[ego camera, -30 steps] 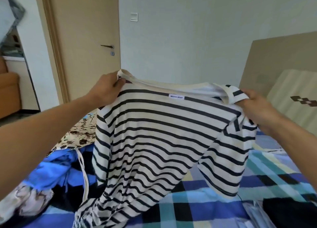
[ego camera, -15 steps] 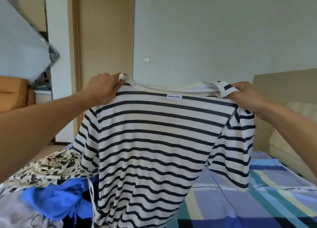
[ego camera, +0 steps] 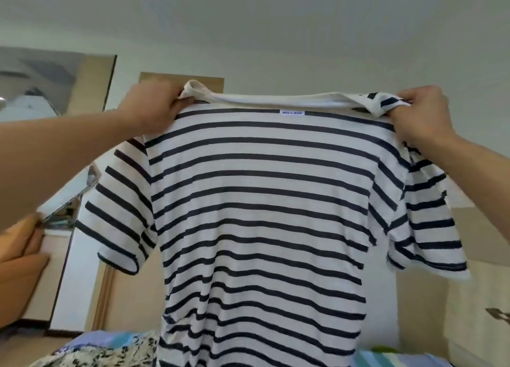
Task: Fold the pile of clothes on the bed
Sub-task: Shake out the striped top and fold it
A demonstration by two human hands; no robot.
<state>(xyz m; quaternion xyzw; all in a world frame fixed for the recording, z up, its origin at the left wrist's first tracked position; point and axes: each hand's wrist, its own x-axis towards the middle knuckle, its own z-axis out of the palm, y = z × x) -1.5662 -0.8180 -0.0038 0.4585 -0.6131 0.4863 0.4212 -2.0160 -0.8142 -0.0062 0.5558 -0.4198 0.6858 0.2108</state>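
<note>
Striped tee (ego camera: 259, 201) hangs full length dead center, held up in the air by its shoulders. Left hand (ego camera: 150, 108) at 10 o'clock has its fingers clenched on the collar end, and the right hand (ego camera: 422, 112) at 2 o'clock pinches the other shoulder. A bit of the clothes pile (ego camera: 91, 355) peeks in at 7 o'clock.

The striped shirt (ego camera: 259, 214) hangs spread between the left hand (ego camera: 150, 105) and the right hand (ego camera: 422, 110), blocking the whole middle. Open air lies above its collar and outside each sleeve. Low on the left, patterned clothes (ego camera: 110, 354) cover the bed (ego camera: 392, 358).
</note>
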